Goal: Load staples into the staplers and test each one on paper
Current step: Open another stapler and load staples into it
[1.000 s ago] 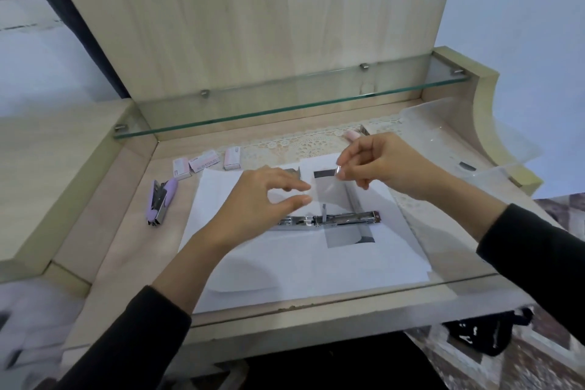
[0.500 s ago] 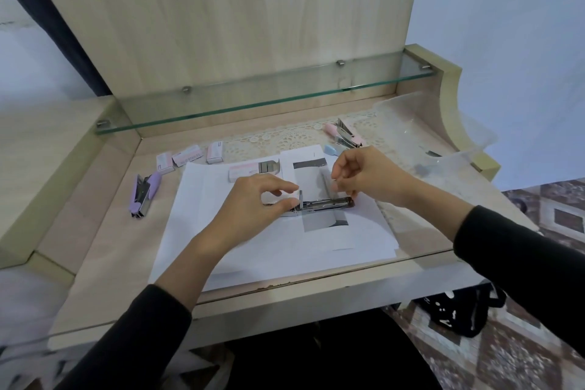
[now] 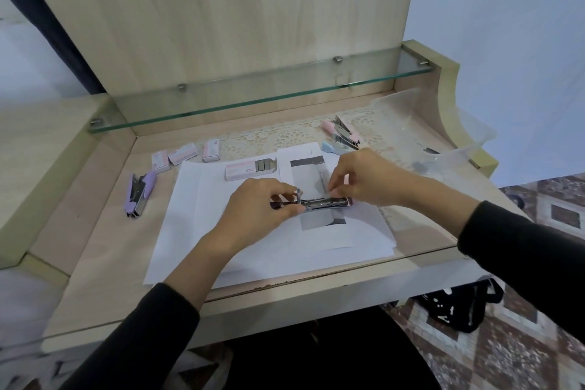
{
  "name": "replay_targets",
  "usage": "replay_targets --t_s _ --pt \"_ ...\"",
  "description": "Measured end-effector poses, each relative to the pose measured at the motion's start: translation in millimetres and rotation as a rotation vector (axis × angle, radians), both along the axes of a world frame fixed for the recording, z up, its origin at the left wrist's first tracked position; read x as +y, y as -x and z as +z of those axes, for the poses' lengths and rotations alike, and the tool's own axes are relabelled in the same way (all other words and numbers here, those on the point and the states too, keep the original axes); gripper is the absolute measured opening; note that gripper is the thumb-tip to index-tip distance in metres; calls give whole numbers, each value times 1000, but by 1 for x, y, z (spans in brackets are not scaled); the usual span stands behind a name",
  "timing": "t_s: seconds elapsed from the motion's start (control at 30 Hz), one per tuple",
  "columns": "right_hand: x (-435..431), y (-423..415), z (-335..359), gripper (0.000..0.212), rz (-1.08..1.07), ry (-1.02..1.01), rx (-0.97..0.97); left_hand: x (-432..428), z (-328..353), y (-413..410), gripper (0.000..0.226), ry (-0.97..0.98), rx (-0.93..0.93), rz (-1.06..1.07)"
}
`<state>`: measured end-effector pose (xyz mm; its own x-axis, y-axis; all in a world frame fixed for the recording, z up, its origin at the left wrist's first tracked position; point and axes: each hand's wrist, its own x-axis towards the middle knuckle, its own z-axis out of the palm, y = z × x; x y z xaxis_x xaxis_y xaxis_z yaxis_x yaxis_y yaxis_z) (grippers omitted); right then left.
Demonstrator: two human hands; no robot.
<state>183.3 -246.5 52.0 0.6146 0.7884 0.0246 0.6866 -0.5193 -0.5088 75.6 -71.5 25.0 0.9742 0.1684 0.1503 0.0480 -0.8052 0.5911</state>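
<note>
An opened stapler (image 3: 323,202) lies flat on the white paper sheets (image 3: 202,222), its metal channel facing up. My left hand (image 3: 256,212) grips its left end between thumb and fingers. My right hand (image 3: 364,177) pinches a strip of staples (image 3: 326,182) right above the channel's right part. An open pink box of staples (image 3: 250,168) lies on the paper behind my left hand. A purple stapler (image 3: 139,191) lies open at the left of the desk. Pink (image 3: 343,128) and blue (image 3: 338,146) staplers lie at the back right.
Three small pink staple boxes (image 3: 185,155) sit at the back left by a lace mat (image 3: 285,136). A clear plastic tub (image 3: 443,136) stands at the right. A glass shelf (image 3: 253,98) overhangs the back. A black bag (image 3: 456,304) lies on the floor.
My right hand has come down with the staple strip from above the paper to the stapler's channel. My left hand has closed on the stapler's left end.
</note>
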Motion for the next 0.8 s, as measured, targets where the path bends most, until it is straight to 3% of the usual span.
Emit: replay_targets --t_s 0.8 --pt "10 14 -38 9 -36 -297 -194 -2 -6 -1 16 -9 -59 12"
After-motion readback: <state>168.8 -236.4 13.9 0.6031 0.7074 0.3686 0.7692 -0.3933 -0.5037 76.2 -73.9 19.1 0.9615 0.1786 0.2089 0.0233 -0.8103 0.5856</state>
